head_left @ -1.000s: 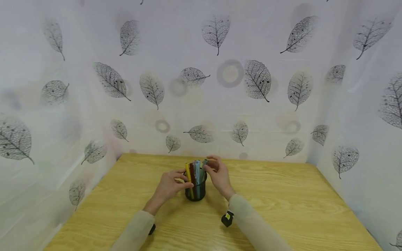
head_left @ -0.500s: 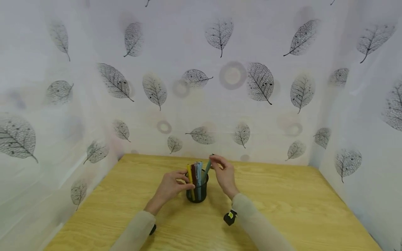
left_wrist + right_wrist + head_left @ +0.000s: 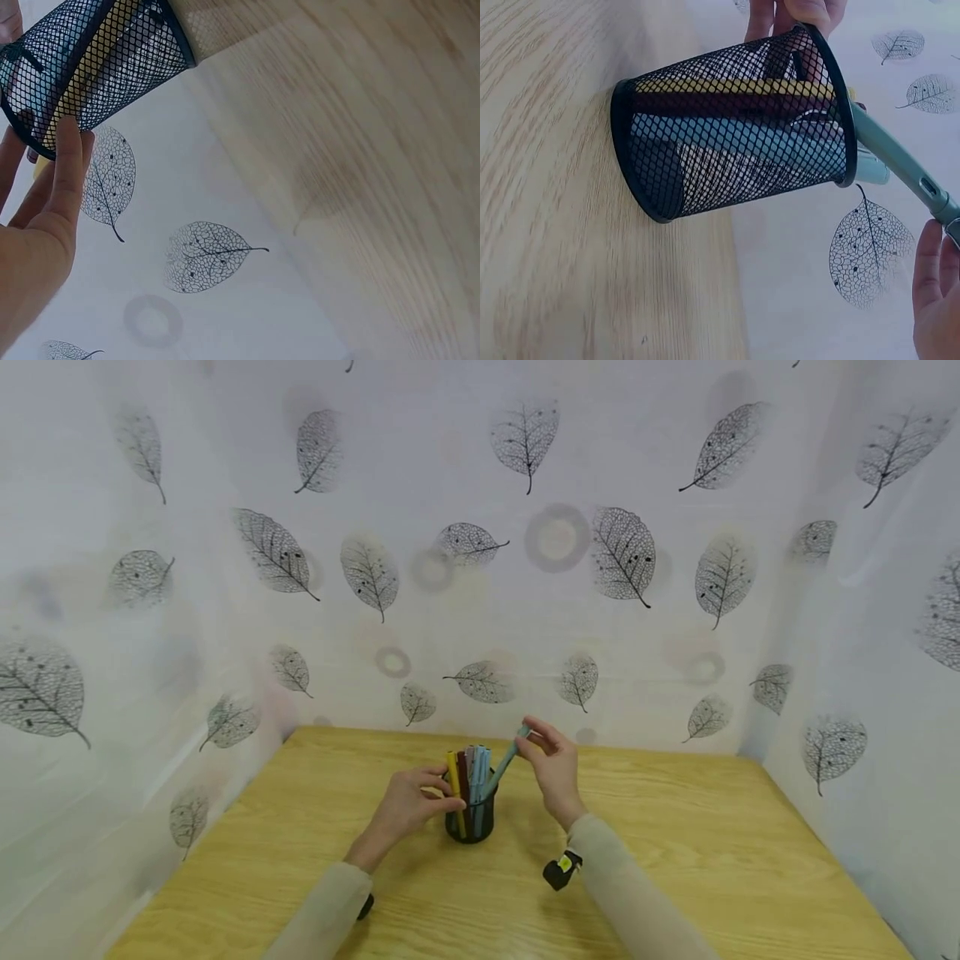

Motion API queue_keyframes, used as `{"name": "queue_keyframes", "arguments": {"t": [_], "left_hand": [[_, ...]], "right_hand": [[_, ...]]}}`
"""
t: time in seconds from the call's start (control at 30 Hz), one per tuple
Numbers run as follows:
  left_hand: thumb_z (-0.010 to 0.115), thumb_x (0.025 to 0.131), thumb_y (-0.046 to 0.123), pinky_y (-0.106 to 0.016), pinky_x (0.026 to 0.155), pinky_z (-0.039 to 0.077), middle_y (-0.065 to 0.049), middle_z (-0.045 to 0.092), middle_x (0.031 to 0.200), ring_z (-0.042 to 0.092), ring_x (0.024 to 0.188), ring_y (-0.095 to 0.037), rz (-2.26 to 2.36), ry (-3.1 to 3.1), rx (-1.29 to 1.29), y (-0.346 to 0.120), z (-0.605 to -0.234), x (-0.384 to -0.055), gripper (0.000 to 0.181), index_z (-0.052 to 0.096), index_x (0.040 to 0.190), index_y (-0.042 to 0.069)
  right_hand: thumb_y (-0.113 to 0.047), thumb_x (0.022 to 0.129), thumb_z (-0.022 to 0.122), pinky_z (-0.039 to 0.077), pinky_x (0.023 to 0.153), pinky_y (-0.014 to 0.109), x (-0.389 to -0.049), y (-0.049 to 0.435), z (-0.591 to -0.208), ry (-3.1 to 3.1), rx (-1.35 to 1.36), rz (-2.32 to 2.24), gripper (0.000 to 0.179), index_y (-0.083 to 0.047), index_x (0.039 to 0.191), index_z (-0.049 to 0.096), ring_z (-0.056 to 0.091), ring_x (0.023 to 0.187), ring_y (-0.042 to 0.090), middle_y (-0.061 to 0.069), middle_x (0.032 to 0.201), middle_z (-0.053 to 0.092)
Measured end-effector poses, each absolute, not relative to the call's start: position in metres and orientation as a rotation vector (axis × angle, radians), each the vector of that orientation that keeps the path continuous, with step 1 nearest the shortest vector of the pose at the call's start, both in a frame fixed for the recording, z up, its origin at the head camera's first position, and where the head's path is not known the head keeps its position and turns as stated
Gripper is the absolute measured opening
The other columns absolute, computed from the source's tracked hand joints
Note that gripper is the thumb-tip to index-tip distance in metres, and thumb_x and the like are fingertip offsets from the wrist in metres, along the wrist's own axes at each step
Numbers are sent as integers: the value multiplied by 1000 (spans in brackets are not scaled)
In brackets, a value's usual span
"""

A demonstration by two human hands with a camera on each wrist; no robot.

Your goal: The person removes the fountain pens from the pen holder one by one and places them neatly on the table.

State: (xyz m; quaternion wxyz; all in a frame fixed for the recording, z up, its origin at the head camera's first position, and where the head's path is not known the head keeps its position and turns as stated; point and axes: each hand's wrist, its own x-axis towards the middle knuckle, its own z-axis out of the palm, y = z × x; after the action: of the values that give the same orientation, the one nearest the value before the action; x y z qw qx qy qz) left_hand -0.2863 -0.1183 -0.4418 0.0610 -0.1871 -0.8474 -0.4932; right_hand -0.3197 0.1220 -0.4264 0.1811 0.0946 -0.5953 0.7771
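- A slip seems the first risk: the right hand [image 3: 553, 768] pinches the slim pale teal plastic pen [image 3: 505, 768] near its upper end, so a loose hold could let it swing or drop.
- Snagging is another: the pen slants across the rim of the round black wire-mesh cup [image 3: 472, 832], beside the light blue pens [image 3: 480, 777], and a sideways pull might catch a neighbour or lever the cup over towards 2 o'clock.
- The left hand [image 3: 405, 802] guards against that, thumb and fingers curled about the cup near its rim at 9 o'clock, just beside the slender yellow pen [image 3: 452, 764] (how firmly they press, I cannot tell).
- From the right fingertips, the teal pen runs down towards 7 o'clock into the cup's mouth; how deep its lower end sits is unclear through the mesh.
- The right finger and thumb are narrow, closed onto the pen; the right hand itself is at 1 o'clock from the cup.
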Motion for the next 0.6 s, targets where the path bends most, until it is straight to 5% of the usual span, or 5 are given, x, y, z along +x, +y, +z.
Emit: {"name": "queue_keyframes", "arguments": {"t": [0.37,0.6], "left_hand": [[85,75,33,-27,71,59,-24,59,134,73,88,-25,-1505,-2571,-577,-117,-439,-288,21,77,79,14],[84,75,35,-27,71,59,-24,57,135,72,97,-29,-1471,-2571,-591,-119,-442,-288,22,77,78,16]], "right_hand": [[4,89,67,58,81,28,-321,134,-421,-1661,210,2252,43,6,131,58,70,89,8,-8,104,72],[4,90,66,58,81,27,-321,138,-423,-1829,213,2240,42,2,132,59,68,105,19,-4,112,71]]}}
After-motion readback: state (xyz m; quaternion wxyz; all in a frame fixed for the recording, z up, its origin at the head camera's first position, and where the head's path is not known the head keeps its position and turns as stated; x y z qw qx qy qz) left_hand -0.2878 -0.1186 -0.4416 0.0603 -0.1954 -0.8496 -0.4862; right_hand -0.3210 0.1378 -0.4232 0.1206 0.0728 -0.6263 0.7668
